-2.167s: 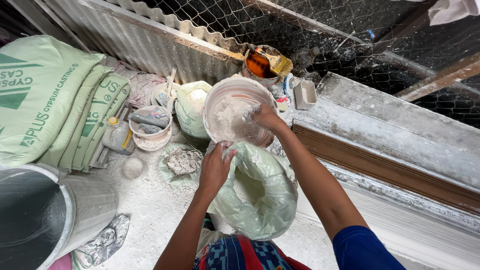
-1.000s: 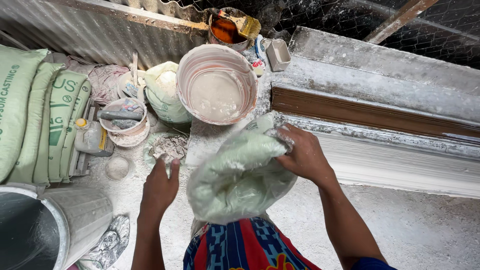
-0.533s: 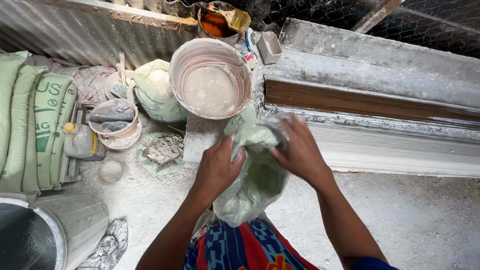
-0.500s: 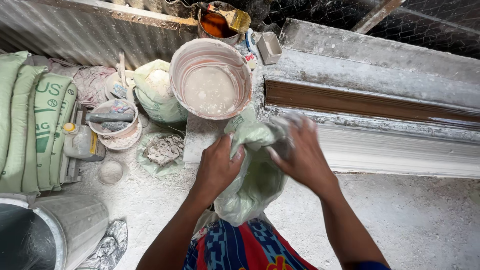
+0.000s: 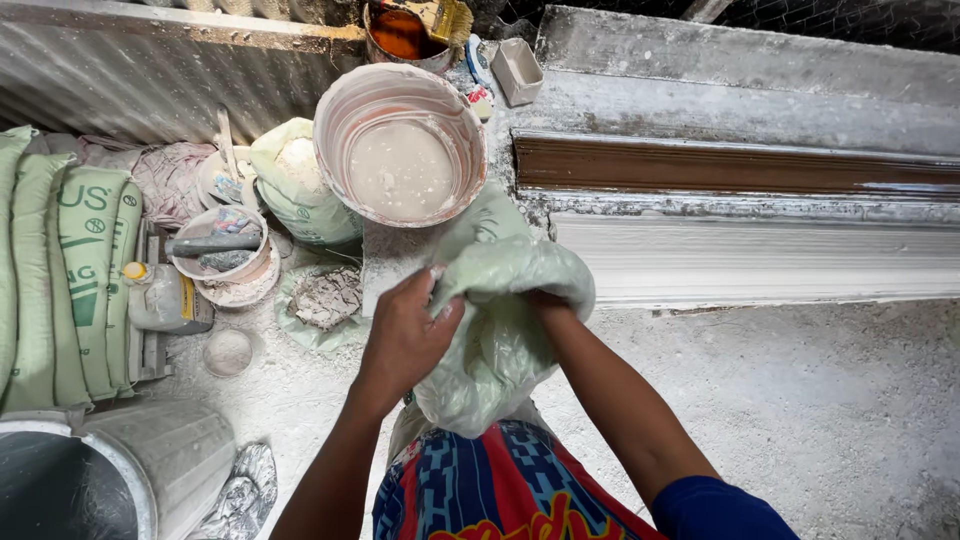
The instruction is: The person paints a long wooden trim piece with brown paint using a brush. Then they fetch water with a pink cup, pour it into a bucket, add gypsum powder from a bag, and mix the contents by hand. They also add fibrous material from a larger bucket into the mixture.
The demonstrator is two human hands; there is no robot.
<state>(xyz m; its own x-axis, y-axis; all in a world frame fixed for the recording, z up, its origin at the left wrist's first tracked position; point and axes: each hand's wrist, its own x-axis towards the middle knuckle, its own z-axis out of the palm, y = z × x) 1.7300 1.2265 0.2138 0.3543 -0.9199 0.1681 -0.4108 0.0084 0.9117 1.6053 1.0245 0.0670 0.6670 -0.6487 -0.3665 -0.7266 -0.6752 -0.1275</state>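
L hand (image 5: 405, 335) grips the rim of the bag (image 5: 500, 330), fingers (image 5: 447, 312) pinching the plastic, holding the mouth up. R hand is down inside the bag, hidden, so can't tell its fingers. Bag hangs at lap level, just below the bucket (image 5: 400, 160) of pale wet mix.

Step, as I read it: scooping powder from the bag. Lifting a handful out would need the mouth kept wide and a short carry fwd.

Room: moulding (image 5: 750, 210) w/ hard edge close on the R, tubs (image 5: 220, 255) and sacks (image 5: 70, 270) crowd the L; floor (image 5: 800, 400) R of knee is open.
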